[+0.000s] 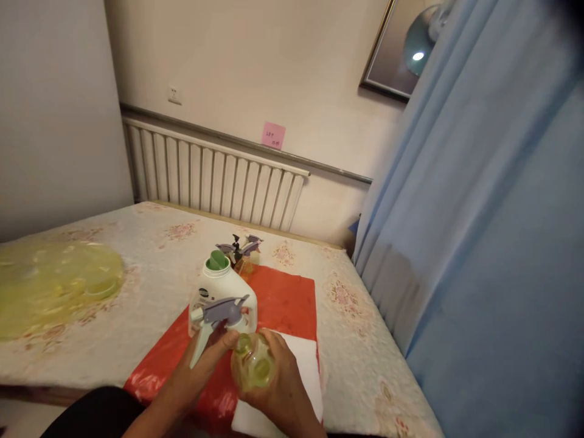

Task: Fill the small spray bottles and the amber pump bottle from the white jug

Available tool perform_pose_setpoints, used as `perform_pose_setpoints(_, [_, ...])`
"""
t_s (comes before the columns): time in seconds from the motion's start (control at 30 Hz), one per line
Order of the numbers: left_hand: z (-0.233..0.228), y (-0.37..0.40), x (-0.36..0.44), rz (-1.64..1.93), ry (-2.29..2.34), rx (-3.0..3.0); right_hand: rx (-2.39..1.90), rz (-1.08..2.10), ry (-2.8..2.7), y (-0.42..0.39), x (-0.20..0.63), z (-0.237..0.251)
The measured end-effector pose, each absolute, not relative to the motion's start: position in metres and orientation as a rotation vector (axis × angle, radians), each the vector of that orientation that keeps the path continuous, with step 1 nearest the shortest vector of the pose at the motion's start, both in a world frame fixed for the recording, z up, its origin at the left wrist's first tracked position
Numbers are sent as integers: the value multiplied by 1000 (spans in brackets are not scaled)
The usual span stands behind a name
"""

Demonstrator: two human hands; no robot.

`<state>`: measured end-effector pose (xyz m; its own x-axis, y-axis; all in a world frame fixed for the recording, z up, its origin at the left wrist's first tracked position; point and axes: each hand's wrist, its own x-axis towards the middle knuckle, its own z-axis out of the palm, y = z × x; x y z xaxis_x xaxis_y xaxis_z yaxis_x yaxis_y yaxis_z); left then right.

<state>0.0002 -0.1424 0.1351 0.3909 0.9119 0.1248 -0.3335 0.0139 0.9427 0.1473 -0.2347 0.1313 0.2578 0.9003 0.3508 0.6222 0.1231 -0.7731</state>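
My left hand is closed around a trigger spray head with a grey-purple top and a pale lever. In my right hand is a clear yellowish bottle, tilted so that its round mouth faces up toward me. The spray head is apart from that bottle, just to its upper left. Right behind my hands stands a large white jug with a handle, and a green piece sits in its neck. My fingers hide the lower part of the spray head.
Several spray bottles with purple and black heads stand behind the jug. Under my hands lie a red sheet and a white cloth or paper. A yellow translucent bag lies at left on the flowered tablecloth. A blue curtain hangs at right.
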Motion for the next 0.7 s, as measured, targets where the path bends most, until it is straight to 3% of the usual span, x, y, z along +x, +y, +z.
perform_pose_setpoints(0.43, [126, -152, 5, 905, 459, 934, -1456, 553, -1318, -229, 144, 114])
perform_pose_setpoints(0.7, [144, -148, 11, 1015, 543, 883, -1295, 1070, -1063, -236, 140, 134])
